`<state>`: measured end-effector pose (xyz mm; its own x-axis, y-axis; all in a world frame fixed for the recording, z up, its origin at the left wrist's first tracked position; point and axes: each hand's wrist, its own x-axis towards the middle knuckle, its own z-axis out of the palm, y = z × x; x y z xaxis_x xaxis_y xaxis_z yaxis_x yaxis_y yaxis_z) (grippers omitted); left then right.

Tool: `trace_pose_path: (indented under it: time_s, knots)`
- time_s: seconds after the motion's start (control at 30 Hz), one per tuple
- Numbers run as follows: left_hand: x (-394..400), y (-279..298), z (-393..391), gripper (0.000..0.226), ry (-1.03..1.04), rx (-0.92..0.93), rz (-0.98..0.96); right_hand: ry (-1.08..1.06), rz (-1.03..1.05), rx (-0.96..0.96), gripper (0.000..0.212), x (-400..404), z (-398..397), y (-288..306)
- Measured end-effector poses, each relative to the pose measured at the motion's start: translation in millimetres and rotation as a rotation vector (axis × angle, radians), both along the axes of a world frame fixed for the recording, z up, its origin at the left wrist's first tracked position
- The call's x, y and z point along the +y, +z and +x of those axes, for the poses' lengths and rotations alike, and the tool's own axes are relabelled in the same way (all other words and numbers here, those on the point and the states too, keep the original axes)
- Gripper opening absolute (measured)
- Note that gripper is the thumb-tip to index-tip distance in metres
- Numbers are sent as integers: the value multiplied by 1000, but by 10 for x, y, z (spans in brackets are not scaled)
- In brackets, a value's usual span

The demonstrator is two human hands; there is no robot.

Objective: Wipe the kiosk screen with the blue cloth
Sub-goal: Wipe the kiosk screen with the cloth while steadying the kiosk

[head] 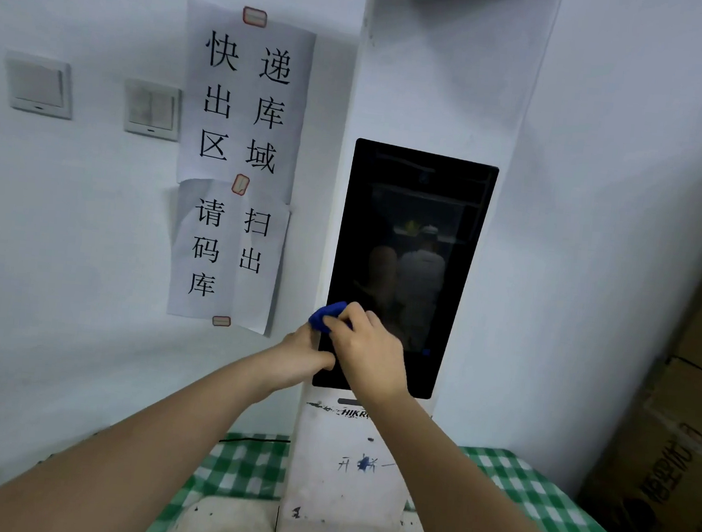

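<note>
Blue cloth (324, 315) sits at the kiosk screen (410, 245) lower-left edge, lots of dark glass free above. Right hand (369, 354) fingers curled tight around it; left hand (305, 357) grips the screen's left edge.

Left arm: bare, reaching up from the lower left
Left hand (305, 357): mostly hidden behind the right one, grip kinda hard to tell
Right arm: bare, stretched up from the bottom right
Right hand (365, 350): knuckles up, fingers (336, 323) curled and pinched closed
</note>
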<state>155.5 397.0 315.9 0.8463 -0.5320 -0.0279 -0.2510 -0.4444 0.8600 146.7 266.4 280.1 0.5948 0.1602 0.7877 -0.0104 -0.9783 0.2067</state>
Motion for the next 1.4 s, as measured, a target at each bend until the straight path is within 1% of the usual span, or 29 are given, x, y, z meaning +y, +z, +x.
trace_pose_path:
  time_s: [0.03, 0.07, 0.17, 0.2, 0.27, 0.37, 0.4, 0.47, 0.53, 0.63, 0.7, 0.83, 0.93, 1.0, 1.03, 1.13, 1.2, 1.33, 1.4]
  knots:
    - [8, -7, -9, 62, 10, 12, 9, -2, 0, -34, 50, -19, -7, 41]
    - [14, -9, -19, 63, 22, 17, 9, -7, 42, -87, 45, -32, -11, 89]
    - [16, 1, -18, 64, 36, 26, -15, -3, 294, -248, 34, -28, 9, 215]
    - [10, 10, -23, 63, 34, 33, -19, -4, 325, -266, 33, -8, 19, 214]
    - [-8, 16, -19, 63, 29, 33, -25, -17, 285, -251, 36, 49, 50, 141]
    - [-21, 1, -1, 67, 24, 14, -6, -30, 181, -125, 50, 97, 58, 22]
    - [-18, 1, -5, 65, 21, 3, 3, -32, 144, -76, 53, 92, 45, 1]
    - [-10, -3, -9, 58, 22, 2, 18, -32, 93, -44, 51, 59, 15, 25]
    - [-3, -1, -12, 51, 30, 15, 21, -3, 120, -99, 43, 9, -21, 86]
    - [-9, 4, -5, 49, 36, 21, 10, 11, 277, -212, 31, -61, -59, 147]
    - [-22, 1, -7, 51, 35, 22, 12, -28, 293, -231, 32, -82, -41, 101]
    - [-50, -21, 13, 43, 52, 21, 13, -32, 251, -169, 44, -31, 22, -41]
    - [-58, -40, 21, 58, 53, 13, 13, -23, 150, -46, 46, -15, 23, -98]
    - [-67, -43, 3, 61, 51, 18, 11, -8, 125, -36, 41, -51, -11, -92]
    - [-67, -43, -6, 60, 52, 20, 13, 11, 166, -69, 37, -75, -34, -71]
    - [-50, -35, -17, 58, 56, 26, 31, 14, 417, -237, 28, -128, -94, 16]
    - [-54, -40, -12, 58, 53, 28, 35, -28, 491, -279, 29, -127, -79, 29]
    - [-62, -47, -8, 60, 61, 15, 27, -30, 402, -213, 32, -43, -7, -68]
    - [-58, -53, -3, 63, 55, 9, 22, -29, 289, -138, 42, -35, 6, -125]
